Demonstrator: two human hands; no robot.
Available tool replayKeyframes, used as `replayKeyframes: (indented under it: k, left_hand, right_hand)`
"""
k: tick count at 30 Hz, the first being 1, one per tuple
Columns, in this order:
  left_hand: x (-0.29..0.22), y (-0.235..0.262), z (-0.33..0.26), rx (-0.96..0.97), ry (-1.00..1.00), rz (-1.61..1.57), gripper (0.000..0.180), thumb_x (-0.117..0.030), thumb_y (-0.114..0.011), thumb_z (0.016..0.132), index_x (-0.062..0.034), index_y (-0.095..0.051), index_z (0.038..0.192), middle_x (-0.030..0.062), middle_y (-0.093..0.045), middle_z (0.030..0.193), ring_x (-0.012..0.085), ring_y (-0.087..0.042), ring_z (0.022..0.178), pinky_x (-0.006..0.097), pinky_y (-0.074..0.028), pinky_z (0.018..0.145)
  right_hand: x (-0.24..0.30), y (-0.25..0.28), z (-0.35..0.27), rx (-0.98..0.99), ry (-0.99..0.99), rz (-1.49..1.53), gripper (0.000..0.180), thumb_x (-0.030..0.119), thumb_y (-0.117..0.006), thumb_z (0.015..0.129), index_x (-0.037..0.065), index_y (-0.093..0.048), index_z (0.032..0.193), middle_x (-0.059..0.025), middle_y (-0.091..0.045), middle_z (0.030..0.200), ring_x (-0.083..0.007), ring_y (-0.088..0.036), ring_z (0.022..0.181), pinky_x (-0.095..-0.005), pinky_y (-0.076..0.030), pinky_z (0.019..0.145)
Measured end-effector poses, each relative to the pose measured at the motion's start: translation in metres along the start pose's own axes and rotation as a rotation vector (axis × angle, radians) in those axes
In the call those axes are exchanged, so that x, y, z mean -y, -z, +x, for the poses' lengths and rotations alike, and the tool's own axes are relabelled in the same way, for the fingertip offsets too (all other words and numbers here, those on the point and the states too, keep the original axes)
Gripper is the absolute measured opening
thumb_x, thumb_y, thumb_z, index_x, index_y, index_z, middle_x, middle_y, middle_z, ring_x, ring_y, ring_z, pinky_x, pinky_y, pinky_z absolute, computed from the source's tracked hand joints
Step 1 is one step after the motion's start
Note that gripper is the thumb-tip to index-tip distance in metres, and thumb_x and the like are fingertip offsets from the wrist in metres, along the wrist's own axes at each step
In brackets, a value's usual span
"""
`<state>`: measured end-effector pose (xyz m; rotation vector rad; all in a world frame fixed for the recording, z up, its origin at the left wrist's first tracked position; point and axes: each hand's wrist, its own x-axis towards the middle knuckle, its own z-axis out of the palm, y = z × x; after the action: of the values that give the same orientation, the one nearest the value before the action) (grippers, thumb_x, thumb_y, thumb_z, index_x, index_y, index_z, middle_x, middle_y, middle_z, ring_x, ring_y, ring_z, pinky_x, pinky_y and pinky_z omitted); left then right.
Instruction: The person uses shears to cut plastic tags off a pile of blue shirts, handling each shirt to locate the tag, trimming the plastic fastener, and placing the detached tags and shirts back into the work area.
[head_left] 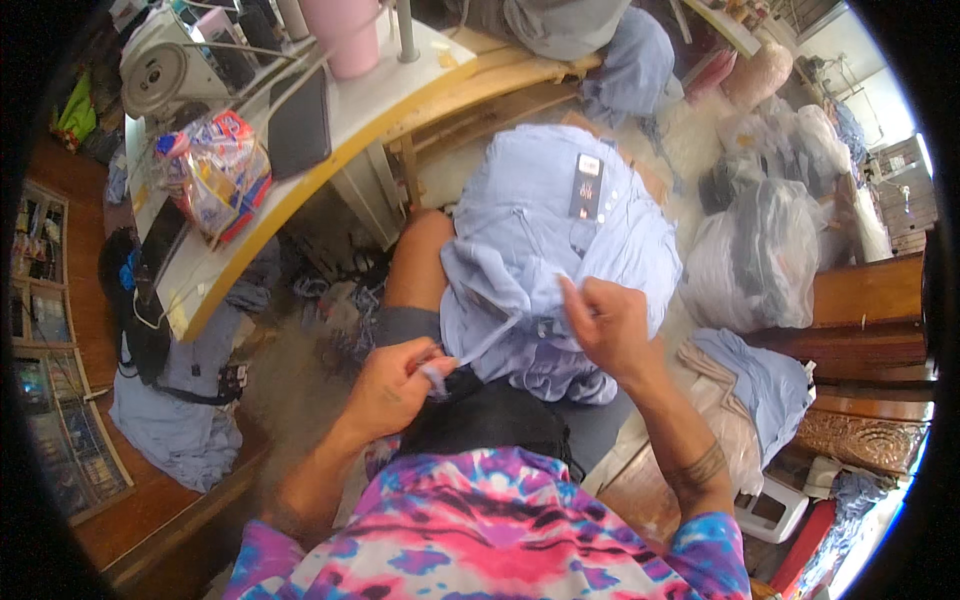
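Observation:
A light-blue garment [560,200] lies bunched across my lap, with a dark card tag [589,187] on its upper part. My left hand [400,385] is closed at the garment's near left side, gripping a narrow light-blue fabric strip [485,343] that runs up toward the folds. A bit of the strip hangs out below the fingers. Over the garment's right side, my right hand [610,325] has its fingers curled and its thumb raised. Whatever those fingers may hold is hidden.
At upper left, a yellow-edged table [425,75] carries a pink tumbler [345,40], a dark phone [299,125] and a bread bag [217,175]. Clear plastic bags of clothes [755,255] stand to the right. Folded blue clothes [760,380] lie nearer; more clothes [180,430] hang at left.

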<state>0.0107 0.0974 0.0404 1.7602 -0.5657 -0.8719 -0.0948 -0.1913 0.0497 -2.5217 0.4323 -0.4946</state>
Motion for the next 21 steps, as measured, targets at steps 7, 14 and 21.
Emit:
replayKeyframes:
  k: [7, 14, 21]
  left_hand:
    - [-0.025, 0.028, -0.004, 0.023, 0.078, 0.092, 0.028, -0.023, -0.069, 0.098, 0.0011, -0.065, 0.085, 0.0022, -0.057, 0.067, 0.0080, -0.046, 0.063, 0.030, -0.039, 0.057]
    - [0.011, 0.056, -0.013, -0.201, 0.034, -0.171, 0.024, -0.020, -0.068, 0.098, -0.0017, -0.065, 0.083, -0.0034, -0.058, 0.071, 0.0044, -0.050, 0.069, 0.025, -0.041, 0.062]
    - [-0.005, 0.059, -0.033, -0.162, 0.033, -0.194, 0.020, -0.018, -0.070, 0.097, -0.0003, -0.068, 0.088, -0.0034, -0.061, 0.074, 0.0033, -0.049, 0.068, 0.024, -0.039, 0.059]
  right_hand:
    - [0.012, 0.023, 0.052, 0.021, 0.152, -0.032, 0.040, 0.020, -0.078, 0.088, 0.005, -0.055, 0.059, -0.0129, -0.054, 0.054, -0.0306, -0.050, 0.044, -0.0388, -0.038, 0.046]
    - [-0.026, 0.064, 0.100, -0.169, 0.133, -0.156, 0.043, 0.020, -0.077, 0.090, 0.000, -0.052, 0.061, -0.0146, -0.043, 0.052, -0.0217, -0.039, 0.043, -0.0370, -0.035, 0.046]
    - [-0.014, 0.087, 0.136, -0.204, 0.157, -0.195, 0.047, 0.017, -0.073, 0.094, -0.002, -0.045, 0.062, -0.0065, -0.033, 0.054, -0.0094, -0.032, 0.053, -0.0336, -0.030, 0.048]
